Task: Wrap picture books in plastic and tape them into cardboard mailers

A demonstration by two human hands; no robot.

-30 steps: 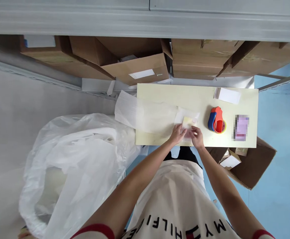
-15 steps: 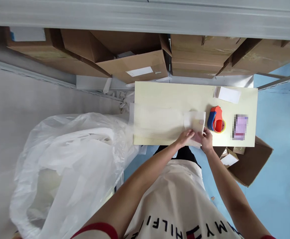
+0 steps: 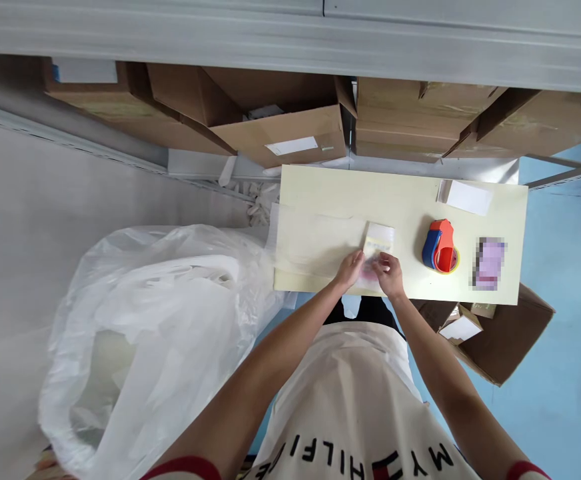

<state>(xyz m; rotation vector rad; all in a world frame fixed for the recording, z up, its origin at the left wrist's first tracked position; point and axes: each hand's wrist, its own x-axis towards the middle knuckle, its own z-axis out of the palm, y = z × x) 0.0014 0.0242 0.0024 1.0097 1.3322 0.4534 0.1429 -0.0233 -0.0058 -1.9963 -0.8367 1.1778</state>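
At the near edge of the table [image 3: 330, 187]: a flat packet [image 3: 380, 235], whitish at its far end and pinkish nearer the person, lies just inside the rim, between both hands.
Left side: a translucent sheet [image 3: 315, 243] runs from beside the packet to the table's left edge and over it, toward a large plastic bag [image 3: 170, 333].
Right side: a strip of tabletop separates the packet from the red-and-blue tape dispenser [image 3: 439, 247].
Left hand [image 3: 349, 272]: fingers close together, tips touching the packet's left edge; whether they grip is unclear.
Right hand [image 3: 389, 275]: fingers curled, tips bunched over the packet's near part; I cannot tell whether they pinch it.
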